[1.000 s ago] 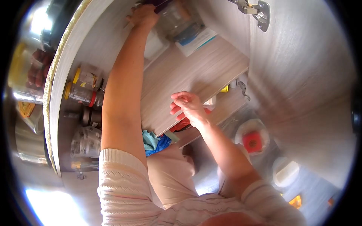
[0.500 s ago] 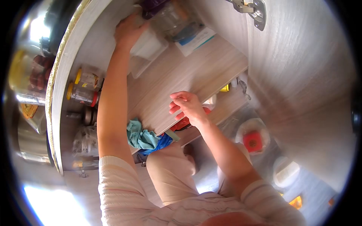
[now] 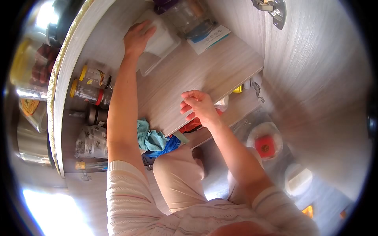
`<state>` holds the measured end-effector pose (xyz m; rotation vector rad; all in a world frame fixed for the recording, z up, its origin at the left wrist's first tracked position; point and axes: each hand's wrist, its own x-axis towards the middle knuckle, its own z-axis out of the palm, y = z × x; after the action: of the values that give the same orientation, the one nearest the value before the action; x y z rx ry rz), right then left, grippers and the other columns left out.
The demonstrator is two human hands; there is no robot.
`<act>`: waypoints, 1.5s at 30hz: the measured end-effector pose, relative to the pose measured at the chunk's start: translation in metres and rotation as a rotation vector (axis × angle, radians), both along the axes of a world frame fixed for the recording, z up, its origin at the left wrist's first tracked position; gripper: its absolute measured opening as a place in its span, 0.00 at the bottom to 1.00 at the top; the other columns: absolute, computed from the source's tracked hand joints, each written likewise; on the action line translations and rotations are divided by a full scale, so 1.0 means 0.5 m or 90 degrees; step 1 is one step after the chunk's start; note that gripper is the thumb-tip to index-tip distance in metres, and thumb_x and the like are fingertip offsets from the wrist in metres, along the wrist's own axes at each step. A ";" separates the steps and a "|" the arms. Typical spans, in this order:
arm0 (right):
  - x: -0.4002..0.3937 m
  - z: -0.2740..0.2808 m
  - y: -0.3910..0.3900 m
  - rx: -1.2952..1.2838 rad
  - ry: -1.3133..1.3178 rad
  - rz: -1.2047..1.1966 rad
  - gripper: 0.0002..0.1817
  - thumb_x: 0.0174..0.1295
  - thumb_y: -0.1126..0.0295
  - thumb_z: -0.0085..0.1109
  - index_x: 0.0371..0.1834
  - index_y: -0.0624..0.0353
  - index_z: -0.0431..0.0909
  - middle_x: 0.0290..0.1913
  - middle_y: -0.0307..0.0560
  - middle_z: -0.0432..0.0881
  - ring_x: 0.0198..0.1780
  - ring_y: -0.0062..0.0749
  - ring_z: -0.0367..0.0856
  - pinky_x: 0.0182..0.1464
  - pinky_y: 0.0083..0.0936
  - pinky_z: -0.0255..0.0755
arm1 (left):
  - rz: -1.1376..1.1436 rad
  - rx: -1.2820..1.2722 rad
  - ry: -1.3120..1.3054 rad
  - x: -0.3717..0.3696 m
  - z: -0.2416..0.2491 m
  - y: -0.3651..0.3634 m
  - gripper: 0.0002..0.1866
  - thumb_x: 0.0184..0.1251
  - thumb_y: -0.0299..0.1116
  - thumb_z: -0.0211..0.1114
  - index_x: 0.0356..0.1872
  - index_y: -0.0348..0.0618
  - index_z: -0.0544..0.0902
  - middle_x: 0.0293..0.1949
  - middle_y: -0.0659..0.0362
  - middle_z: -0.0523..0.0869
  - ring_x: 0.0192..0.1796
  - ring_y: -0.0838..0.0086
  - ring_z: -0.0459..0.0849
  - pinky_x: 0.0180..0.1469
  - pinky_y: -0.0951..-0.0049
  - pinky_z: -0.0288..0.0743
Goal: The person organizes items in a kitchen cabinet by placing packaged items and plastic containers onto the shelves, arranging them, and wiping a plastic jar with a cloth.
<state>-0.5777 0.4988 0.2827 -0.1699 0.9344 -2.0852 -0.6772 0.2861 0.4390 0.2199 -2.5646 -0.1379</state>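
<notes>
My left hand (image 3: 138, 38) reaches deep into the cupboard, at the side of a whitish translucent plastic container (image 3: 162, 43). Its thumb and fingers are apart and lie over or against the container's near side; firm contact cannot be made out. A clear jar (image 3: 189, 19) and a purple-lidded item (image 3: 163, 5) stand behind the container, with a white and blue box (image 3: 208, 38) to their right. Over the shelf's front edge hovers my right hand (image 3: 199, 105), empty, fingers loosely bent and apart.
Jars with yellow lids (image 3: 78, 87) and a patterned bag (image 3: 91, 141) sit at the left. A teal cloth (image 3: 151, 137) and blue plastic bag (image 3: 167, 147) lie below the shelf (image 3: 185, 74). The cupboard door (image 3: 315, 63) stands at the right, a red object (image 3: 265, 145) near it.
My left hand has drawn slightly back toward me along the container's side. My right hand has barely moved. The view has shifted a little.
</notes>
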 end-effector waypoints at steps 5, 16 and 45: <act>0.003 -0.001 -0.003 0.007 0.000 -0.005 0.10 0.57 0.71 0.49 0.41 0.61 0.72 0.29 0.43 0.76 0.27 0.25 0.78 0.18 0.19 0.70 | -0.028 0.025 -0.003 -0.004 -0.001 -0.024 0.26 0.50 0.52 0.62 0.49 0.53 0.77 0.51 0.54 0.75 0.54 0.66 0.72 0.56 0.73 0.63; 0.002 0.007 -0.003 0.026 0.031 -0.009 0.12 0.56 0.72 0.46 0.42 0.62 0.71 0.28 0.44 0.77 0.26 0.25 0.78 0.19 0.19 0.70 | 0.048 0.957 0.237 0.037 -0.029 -0.088 0.33 0.61 0.52 0.51 0.59 0.37 0.57 0.50 0.51 0.68 0.48 0.62 0.67 0.52 0.62 0.60; 0.019 0.005 -0.007 0.074 0.047 -0.049 0.11 0.57 0.70 0.49 0.42 0.60 0.72 0.29 0.43 0.77 0.27 0.26 0.78 0.22 0.19 0.71 | 0.144 0.981 0.251 0.070 -0.029 0.009 0.40 0.59 0.61 0.45 0.64 0.45 0.51 0.61 0.49 0.61 0.61 0.61 0.60 0.64 0.59 0.46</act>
<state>-0.5682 0.4951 0.2851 -0.1530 1.1196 -2.1001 -0.6421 0.2905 0.4247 0.8895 -1.5068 -1.8007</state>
